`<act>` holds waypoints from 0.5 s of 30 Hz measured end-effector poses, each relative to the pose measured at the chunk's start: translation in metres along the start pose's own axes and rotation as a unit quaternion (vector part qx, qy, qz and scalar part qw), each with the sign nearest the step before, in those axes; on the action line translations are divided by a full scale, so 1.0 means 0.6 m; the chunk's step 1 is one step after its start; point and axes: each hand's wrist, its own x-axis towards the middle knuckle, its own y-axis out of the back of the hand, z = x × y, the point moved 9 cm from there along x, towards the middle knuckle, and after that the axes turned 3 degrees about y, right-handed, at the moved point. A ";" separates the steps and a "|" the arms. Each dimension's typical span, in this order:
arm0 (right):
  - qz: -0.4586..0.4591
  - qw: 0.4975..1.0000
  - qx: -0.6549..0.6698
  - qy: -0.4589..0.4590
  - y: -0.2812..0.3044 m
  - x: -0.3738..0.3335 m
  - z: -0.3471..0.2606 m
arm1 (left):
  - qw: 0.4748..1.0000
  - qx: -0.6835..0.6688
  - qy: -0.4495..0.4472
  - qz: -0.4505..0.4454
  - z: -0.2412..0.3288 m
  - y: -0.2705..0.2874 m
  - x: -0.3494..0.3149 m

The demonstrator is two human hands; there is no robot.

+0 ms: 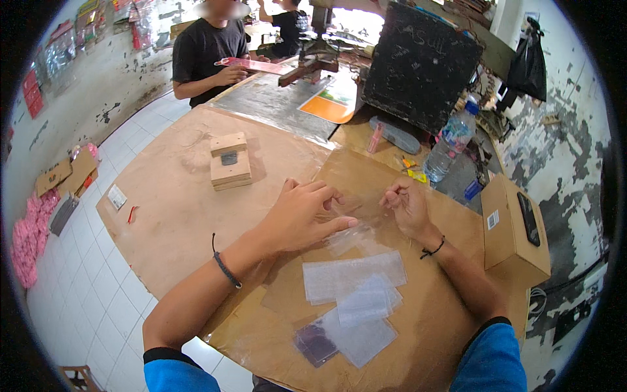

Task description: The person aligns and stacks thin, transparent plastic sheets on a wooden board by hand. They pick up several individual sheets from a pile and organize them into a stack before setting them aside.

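Observation:
My left hand reaches over the brown-covered table, thumb stretched out and apart from the bent fingers. Facing it, my right hand has its fingers curled together; whatever they may hold is hidden. Thin, shiny clear plastic film lies crumpled between and below the hands. Closer to me is a loose pile of flat clear plastic sleeves: a long one, smaller ones overlapping it, and a dark purplish piece at the lower left of the pile.
A wooden block jig stands at the left on brown paper. At the right are a water bottle, a cardboard box with a black phone on it, and a black board. Across the table, a person holds a pink strip.

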 end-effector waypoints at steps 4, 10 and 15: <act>-0.014 0.997 0.011 -0.077 -0.050 0.025 -0.003 | 0.994 -0.068 0.077 -0.023 -0.056 0.018 0.013; 0.017 0.995 0.073 -0.059 -0.164 0.119 0.014 | 0.997 -0.062 0.052 -0.009 -0.149 0.132 0.004; -0.055 0.981 0.146 -0.117 -0.277 0.205 0.003 | 0.951 -0.203 0.232 0.011 -0.269 0.223 -0.054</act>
